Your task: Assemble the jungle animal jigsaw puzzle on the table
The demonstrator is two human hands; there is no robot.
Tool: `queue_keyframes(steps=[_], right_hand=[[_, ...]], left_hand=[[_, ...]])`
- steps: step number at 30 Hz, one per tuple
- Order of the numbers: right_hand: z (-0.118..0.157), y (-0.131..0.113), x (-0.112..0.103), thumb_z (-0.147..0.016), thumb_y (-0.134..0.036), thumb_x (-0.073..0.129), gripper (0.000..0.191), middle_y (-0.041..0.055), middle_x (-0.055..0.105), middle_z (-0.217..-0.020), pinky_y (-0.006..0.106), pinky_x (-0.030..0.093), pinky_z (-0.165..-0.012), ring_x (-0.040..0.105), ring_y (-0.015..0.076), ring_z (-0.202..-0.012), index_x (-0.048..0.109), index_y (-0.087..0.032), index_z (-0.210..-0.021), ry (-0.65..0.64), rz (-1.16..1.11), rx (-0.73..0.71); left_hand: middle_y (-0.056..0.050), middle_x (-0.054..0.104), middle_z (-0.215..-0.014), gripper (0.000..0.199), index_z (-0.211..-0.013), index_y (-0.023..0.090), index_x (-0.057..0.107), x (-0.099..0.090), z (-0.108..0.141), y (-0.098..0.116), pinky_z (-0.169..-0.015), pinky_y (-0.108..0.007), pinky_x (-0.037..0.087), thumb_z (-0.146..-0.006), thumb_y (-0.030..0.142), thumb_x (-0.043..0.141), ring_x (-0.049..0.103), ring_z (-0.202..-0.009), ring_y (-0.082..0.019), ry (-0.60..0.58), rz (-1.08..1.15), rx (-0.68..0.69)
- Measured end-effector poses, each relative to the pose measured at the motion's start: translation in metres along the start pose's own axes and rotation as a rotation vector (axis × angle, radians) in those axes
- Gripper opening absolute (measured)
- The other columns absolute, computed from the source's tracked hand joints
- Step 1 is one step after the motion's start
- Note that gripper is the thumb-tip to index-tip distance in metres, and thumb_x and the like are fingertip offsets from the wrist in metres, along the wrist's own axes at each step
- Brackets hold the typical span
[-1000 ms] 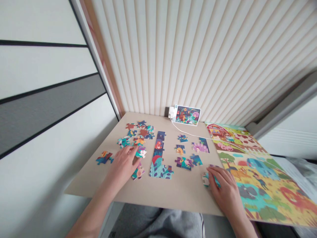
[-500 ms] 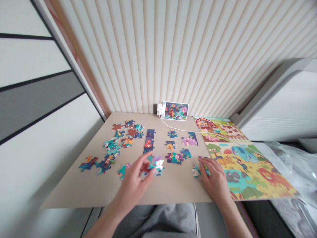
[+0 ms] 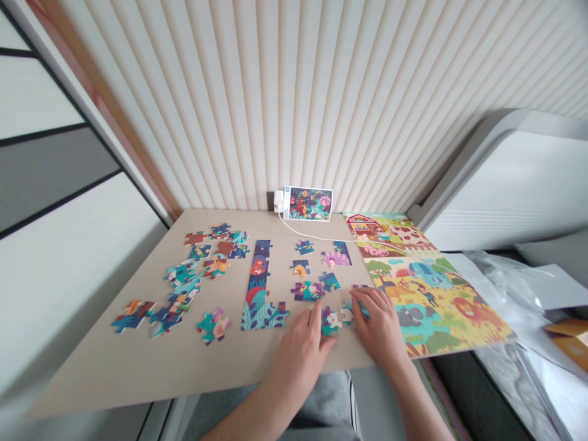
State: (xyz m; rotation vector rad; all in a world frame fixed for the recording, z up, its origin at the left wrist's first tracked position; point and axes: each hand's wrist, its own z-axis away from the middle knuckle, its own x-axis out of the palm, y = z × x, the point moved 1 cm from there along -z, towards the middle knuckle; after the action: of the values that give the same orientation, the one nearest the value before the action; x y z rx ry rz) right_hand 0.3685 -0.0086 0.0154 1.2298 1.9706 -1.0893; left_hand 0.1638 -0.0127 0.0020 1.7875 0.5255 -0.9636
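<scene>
Teal-and-white jigsaw pieces (image 3: 331, 321), knobbed edges, between left hand (image 3: 298, 349), right hand (image 3: 377, 324)

Bright even light, soft shadow under left hand (image 3: 298, 350), frame edges bowed.

The left hand (image 3: 298, 352) and right hand (image 3: 379, 327) are bare, with long, slim fingers, and the forearms (image 3: 257, 404) are bare too. Below them are loose grey sweatpants (image 3: 321, 401) of soft fabric, with a narrow dark-and-white stripe (image 3: 351, 410) down the side.
</scene>
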Motion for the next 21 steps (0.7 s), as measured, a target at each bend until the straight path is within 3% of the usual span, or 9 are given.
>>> queue_keyframes(steps=[3, 9, 21], right_hand=[[0.000, 0.000, 0.000, -0.102, -0.025, 0.055, 0.019, 0.0085, 0.072, -0.114, 0.047, 0.049, -0.097, 0.065, 0.0279, -0.109, 0.069, -0.025, -0.116, 0.007, 0.001, 0.004], [0.002, 0.001, 0.000, -0.101, -0.023, 0.055, 0.020, 0.0087, 0.073, -0.111, 0.046, 0.050, -0.094, 0.066, 0.0278, -0.106, 0.069, -0.025, -0.115, -0.035, -0.004, -0.013], [-0.001, 0.004, 0.003, -0.099, -0.021, 0.056, 0.020, 0.0081, 0.073, -0.109, 0.044, 0.053, -0.092, 0.066, 0.0268, -0.104, 0.072, -0.026, -0.110, -0.132, -0.061, -0.027]], left_hand=[[-0.012, 0.066, -0.122, 0.071, -0.150, 0.017, 0.045, -0.009, -0.001, 0.000, -0.094, -0.039, 0.057, -0.087, 0.026, 0.078, 0.067, -0.111, -0.029, -0.052, -0.068, 0.005], [-0.007, 0.068, -0.111, 0.029, -0.117, 0.021, 0.063, -0.014, -0.012, 0.000, -0.093, -0.038, 0.055, -0.091, 0.027, 0.074, 0.068, -0.107, -0.026, -0.121, -0.053, 0.003], [-0.008, 0.070, -0.109, 0.032, -0.114, 0.021, 0.057, -0.010, -0.016, 0.000, -0.080, -0.034, 0.056, -0.090, 0.029, 0.076, 0.071, -0.101, -0.026, -0.016, -0.083, -0.007]])
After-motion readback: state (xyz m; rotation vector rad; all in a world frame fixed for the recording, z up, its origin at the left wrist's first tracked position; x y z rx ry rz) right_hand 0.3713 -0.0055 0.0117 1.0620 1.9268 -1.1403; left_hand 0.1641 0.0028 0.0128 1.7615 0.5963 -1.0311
